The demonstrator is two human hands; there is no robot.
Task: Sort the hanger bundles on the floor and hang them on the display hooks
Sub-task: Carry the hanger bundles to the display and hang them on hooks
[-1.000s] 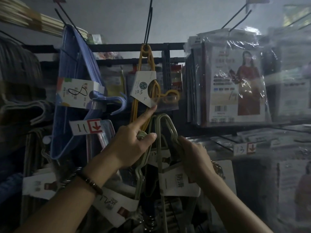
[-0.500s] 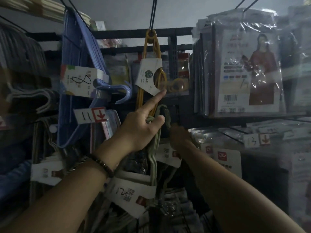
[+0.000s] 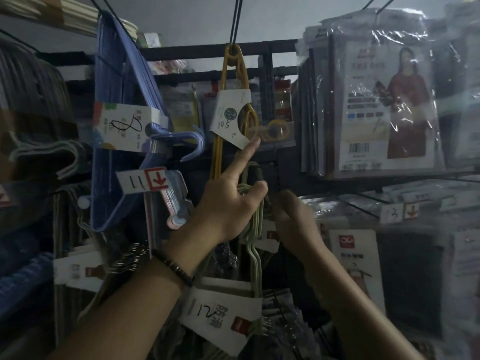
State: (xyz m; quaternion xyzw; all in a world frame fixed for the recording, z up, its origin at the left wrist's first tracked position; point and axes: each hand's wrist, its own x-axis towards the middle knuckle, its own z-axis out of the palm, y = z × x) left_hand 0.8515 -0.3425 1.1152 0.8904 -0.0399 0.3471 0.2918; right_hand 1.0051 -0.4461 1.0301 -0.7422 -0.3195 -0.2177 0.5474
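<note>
From the head camera, the left hand (image 3: 228, 207) is gripping the hook ends of a pale green hanger bundle (image 3: 255, 229), thumb and lower fingers curling round the wires. Its index finger (image 3: 241, 162) is pointing straight up, the tip touching the lower corner of the white label (image 3: 231, 115) on a yellow hanger bundle (image 3: 220, 144). That yellow bundle is hanging from a black wire display hook (image 3: 235, 19) directly above the green one. The green bundle is hanging down between the two forearms, and a white paper band (image 3: 220, 313) is wrapping its lower part. The right hand (image 3: 293, 220) is sitting just right of the green hooks, dim and blurred; I cannot tell whether it is holding anything. A blue hanger bundle (image 3: 114, 74) is hanging to the left, with a price tag (image 3: 145, 180) marked 11 below it. Plastic-wrapped packs (image 3: 384, 100) are hanging to the right.
</note>
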